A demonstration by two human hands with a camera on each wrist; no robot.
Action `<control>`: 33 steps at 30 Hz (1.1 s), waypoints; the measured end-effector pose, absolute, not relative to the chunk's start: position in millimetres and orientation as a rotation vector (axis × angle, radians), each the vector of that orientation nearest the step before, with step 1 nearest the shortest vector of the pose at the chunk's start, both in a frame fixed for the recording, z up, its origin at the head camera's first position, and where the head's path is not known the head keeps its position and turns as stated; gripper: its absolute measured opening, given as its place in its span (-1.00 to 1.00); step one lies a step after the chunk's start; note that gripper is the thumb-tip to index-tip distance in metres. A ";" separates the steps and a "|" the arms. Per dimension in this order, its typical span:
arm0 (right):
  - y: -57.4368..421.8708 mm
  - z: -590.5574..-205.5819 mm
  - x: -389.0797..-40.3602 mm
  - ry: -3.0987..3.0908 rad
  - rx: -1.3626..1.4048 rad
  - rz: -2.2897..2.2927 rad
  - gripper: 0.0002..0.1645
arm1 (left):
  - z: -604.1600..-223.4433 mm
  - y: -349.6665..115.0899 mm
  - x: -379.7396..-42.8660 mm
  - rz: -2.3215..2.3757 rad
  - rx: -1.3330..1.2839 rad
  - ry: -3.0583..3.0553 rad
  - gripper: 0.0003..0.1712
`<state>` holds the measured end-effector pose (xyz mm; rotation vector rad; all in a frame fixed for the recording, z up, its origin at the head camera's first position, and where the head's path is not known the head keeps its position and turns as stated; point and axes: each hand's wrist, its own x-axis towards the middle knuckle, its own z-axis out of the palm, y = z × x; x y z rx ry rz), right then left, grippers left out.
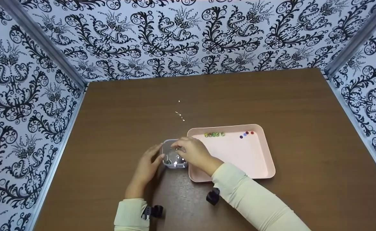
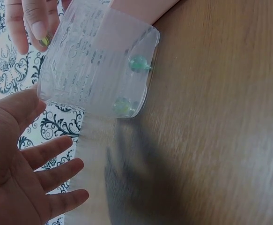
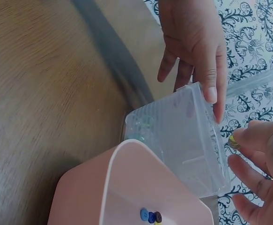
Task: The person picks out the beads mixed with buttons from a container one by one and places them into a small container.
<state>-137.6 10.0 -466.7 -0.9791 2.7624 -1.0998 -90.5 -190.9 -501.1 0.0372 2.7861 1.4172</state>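
Item 1: small round glass marble, yellow-green (image 3: 233, 142). Place: at the right hand's fingertips, above the box rim. Axis: round, so no long axis and no pointing end.

Item 2: right hand (image 1: 194, 152). State: thumb and finger pinch the marble; other fingers loosely bent.

Item 3: left hand (image 1: 147, 166). State: three fingers spread and straight, apart from the box; the thumb rests against the box near its rim.

Item 4: clear plastic box with rounded corners (image 3: 173, 117). Place: between the hands, just right of the left hand and below the right fingers. Upright, mouth facing up. Long axis: cannot be told, the right hand covering part. Contents: at least two greenish glass marbles (image 2: 138, 63).

Item 5: pale pink rectangular tray (image 1: 239, 154). Place: right of the box, partly under the right wrist; long axis running left to right. Contents, both beyond the right hand: a row of five coloured marbles (image 1: 214, 134); farther right, a group of small red and blue discs (image 1: 246, 133).

Step, as judged: moving a single marble across the box mouth; whether inward or outward cannot be told.

Next move, as judged: calls for a firm pinch clear of the rim, the left hand steadying the box.
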 end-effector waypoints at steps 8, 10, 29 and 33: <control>9.6 -470.4 -136.3 2.829 -1.048 -0.924 -0.76 | -500.7 -191.2 -90.3 1.408 0.040 2.792 -0.51; 9.6 -471.0 -136.2 2.846 -1.080 -0.900 -0.76 | -501.0 -191.3 -90.4 1.402 0.049 2.795 -0.52; 9.5 -474.1 -134.4 2.886 -1.155 -0.830 -0.71 | -502.1 -191.9 -91.6 1.405 0.072 2.805 -0.52; 13.2 -474.0 -134.6 2.871 -1.156 -0.866 -0.50 | -502.1 -192.1 -91.5 1.412 0.073 2.800 -0.52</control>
